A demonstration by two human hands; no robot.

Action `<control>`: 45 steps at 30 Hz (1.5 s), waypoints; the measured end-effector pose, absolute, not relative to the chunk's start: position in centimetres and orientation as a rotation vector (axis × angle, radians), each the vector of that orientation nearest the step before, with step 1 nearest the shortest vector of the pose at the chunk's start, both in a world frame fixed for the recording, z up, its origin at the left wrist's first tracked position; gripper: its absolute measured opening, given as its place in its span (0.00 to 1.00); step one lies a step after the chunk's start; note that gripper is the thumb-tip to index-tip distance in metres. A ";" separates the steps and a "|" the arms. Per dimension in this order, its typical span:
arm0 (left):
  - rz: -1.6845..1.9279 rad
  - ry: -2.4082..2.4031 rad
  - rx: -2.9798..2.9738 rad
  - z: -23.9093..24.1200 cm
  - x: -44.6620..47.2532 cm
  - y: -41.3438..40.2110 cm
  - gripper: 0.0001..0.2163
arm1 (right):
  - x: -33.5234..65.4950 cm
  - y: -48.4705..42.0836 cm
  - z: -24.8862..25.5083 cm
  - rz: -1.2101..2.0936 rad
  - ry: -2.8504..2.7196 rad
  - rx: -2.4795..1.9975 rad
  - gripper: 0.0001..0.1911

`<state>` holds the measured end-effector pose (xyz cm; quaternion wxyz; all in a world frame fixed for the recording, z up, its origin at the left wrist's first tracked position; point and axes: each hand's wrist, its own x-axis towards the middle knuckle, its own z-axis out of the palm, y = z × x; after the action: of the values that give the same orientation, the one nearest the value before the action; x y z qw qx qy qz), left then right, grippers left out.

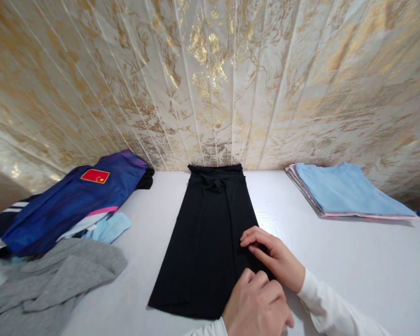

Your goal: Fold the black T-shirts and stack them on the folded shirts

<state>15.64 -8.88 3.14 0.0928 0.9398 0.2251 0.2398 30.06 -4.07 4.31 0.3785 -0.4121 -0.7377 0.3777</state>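
1. Your right hand (275,261) rests on the right edge of the black garment (206,242), fingers bent and pinching the cloth.
2. Your left hand (257,305) is curled beside it; its grip is hidden, perhaps on the same edge.
3. The black garment lies flat mid-table (353,270), between a clothes heap (66,210) and a folded blue stack (346,189).
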 end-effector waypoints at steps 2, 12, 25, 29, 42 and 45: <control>0.715 0.716 2.744 4.3 13.8 -9.0 0.04 | 30.1 -4.2 4.4 0.938 -1.926 -1.043 0.08; 0.506 1.099 2.646 6.8 5.4 -10.3 0.10 | 26.8 -6.1 5.9 0.923 -2.176 -0.950 0.15; 0.504 1.042 2.652 6.1 5.5 -10.3 0.05 | 26.7 -10.2 6.5 0.652 -2.538 -1.064 0.10; 0.471 0.996 2.659 6.3 5.3 -10.3 0.04 | 26.7 -10.4 6.6 0.582 -2.594 -1.009 0.08; 0.332 0.871 2.479 7.9 4.2 -10.1 0.08 | 26.9 -10.0 7.0 0.960 -2.654 -0.979 0.07; 0.380 0.896 2.412 8.6 3.0 -9.4 0.12 | 27.6 -10.0 6.8 0.968 -2.607 -0.952 0.06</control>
<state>3.01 -9.43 8.56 0.2671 0.8937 0.3319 0.1407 27.57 -9.97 6.82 0.1011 -0.3223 -0.8824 0.3275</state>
